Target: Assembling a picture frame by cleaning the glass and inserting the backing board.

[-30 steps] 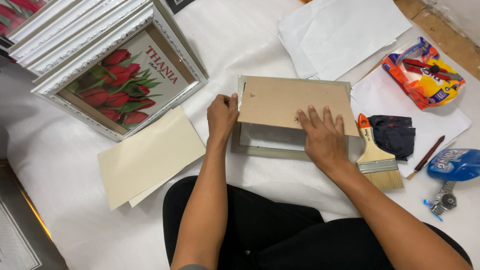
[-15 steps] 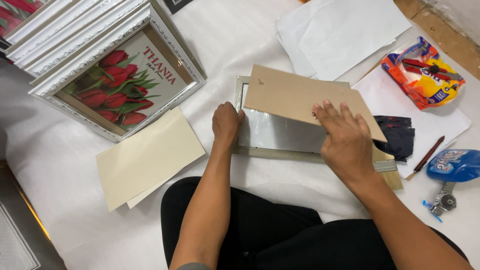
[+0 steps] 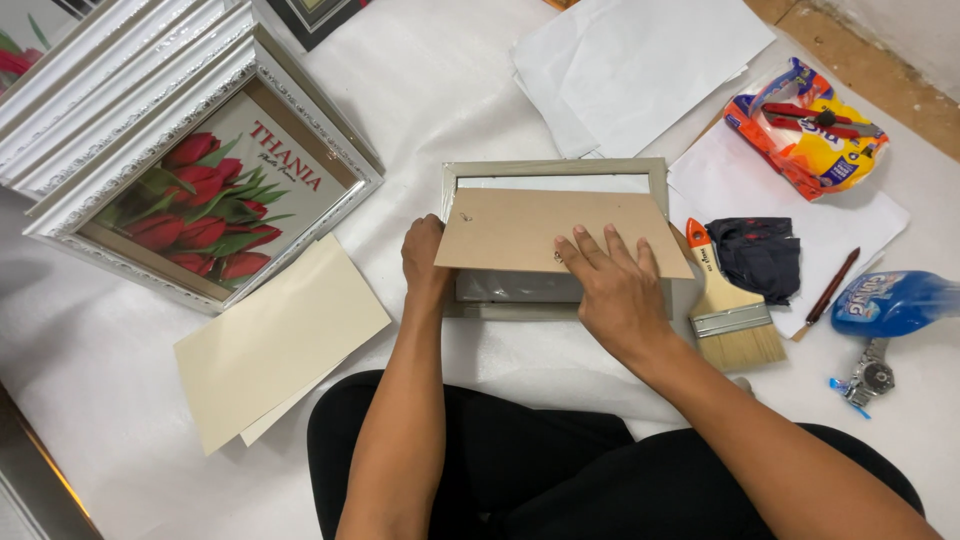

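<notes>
Fingers point(image 3: 600, 250) of the right hand point(image 3: 615, 295) lie spread flat on the thin brown rectangular backing board point(image 3: 530, 228), pressing rather than gripping; the left hand point(image 3: 425, 262) pinches its left edge. That board sits tilted over the grey rectangular picture frame point(image 3: 555, 170) on the white sheet point(image 3: 120, 400) covering the floor. It looks light and stiff, best held by its edges, while the glass beneath is probably fragile. Half a second ago the board was skewed to the right; now it lies nearly squared within the frame.
</notes>
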